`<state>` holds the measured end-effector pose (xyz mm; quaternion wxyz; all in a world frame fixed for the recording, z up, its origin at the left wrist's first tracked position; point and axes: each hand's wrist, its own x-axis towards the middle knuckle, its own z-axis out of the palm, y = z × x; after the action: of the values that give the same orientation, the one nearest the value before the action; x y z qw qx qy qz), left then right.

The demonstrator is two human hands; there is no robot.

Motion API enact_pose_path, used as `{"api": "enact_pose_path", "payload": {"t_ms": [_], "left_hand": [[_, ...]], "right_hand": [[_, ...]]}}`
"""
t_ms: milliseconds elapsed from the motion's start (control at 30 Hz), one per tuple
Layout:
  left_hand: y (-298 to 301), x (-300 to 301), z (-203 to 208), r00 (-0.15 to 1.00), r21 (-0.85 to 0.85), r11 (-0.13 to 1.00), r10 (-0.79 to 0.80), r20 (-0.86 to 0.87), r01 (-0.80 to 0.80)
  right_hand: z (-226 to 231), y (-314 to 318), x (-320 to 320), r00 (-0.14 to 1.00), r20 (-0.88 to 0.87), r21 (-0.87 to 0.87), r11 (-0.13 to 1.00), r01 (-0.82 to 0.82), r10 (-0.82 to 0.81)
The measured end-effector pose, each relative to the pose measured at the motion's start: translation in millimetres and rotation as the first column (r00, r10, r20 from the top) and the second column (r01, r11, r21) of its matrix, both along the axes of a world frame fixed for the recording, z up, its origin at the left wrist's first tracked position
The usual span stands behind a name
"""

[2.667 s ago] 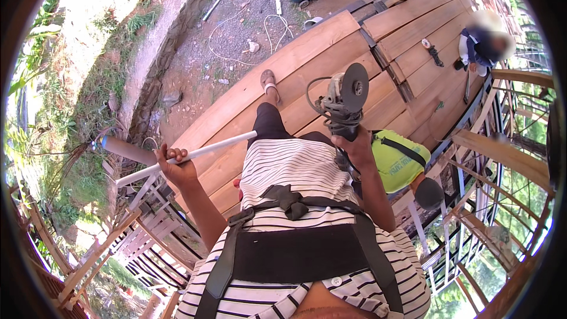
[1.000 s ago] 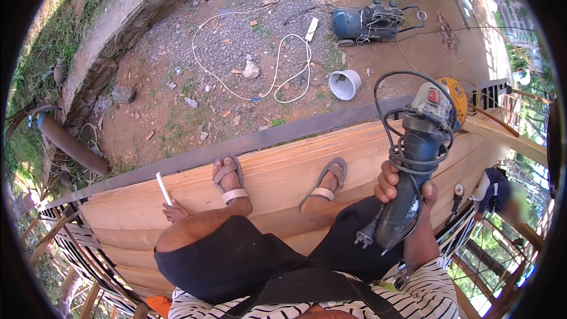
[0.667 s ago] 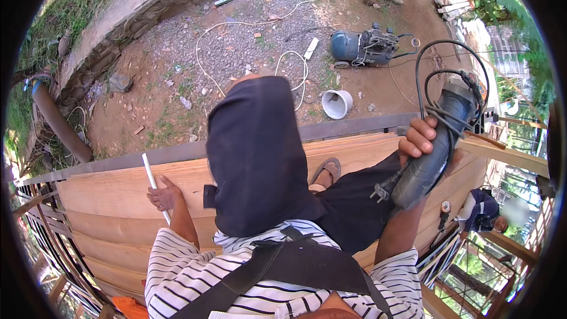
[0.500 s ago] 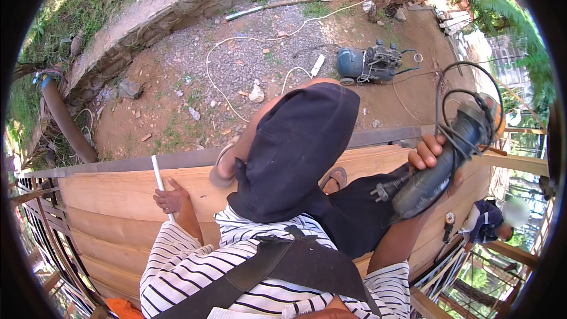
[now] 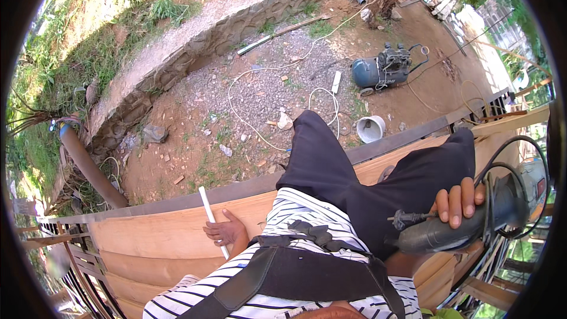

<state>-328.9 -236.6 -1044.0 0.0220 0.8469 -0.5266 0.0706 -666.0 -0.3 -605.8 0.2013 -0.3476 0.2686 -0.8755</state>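
My right hand (image 5: pixel 455 205) is clamped round the grinder (image 5: pixel 505 204), its body running from eight o'clock to its head at two. My left hand (image 5: pixel 231 229) lies across the white tube (image 5: pixel 208 207), gripping or not I can't tell; that slants eleven to five over the planks (image 5: pixel 147 233).

Angle grinder (image 5: pixel 502 210) has a beat-up black body and greyish head, held sideways in the right hand (image 5: pixel 458 204), head pointing right, cord (image 5: pixel 520 138) looped around it, plug (image 5: pixel 406 219) poking out left. White tube (image 5: pixel 207 205) is thin, straight, slanting under the left hand (image 5: pixel 227 229) over the planks (image 5: pixel 142 236).
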Motion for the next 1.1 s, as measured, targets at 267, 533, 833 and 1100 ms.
{"api": "enact_pose_path", "payload": {"t_ms": [267, 533, 833, 1100], "left_hand": [[-5, 23, 18, 0.997, 0.033, 0.999, 0.025, -0.067, -0.023], [-1, 21, 14, 0.970, -0.114, 0.992, -0.083, -0.229, 0.057], [14, 21, 10, 0.980, -0.213, 0.974, -0.118, -0.161, 0.082], [13, -58, 34, 0.859, -0.149, 0.866, -0.496, -0.126, 0.478]], "right_hand": [[3, -1, 25, 0.997, -0.043, -0.013, 0.998, 0.069, -0.069], [17, 0, -41, 0.973, -0.016, 0.032, 0.972, -0.231, 0.232], [-17, 16, -99, 0.893, -0.008, 0.120, 0.887, -0.446, 0.450], [-45, 57, -152, 0.928, 0.040, 0.113, 0.921, -0.373, 0.371]]}}
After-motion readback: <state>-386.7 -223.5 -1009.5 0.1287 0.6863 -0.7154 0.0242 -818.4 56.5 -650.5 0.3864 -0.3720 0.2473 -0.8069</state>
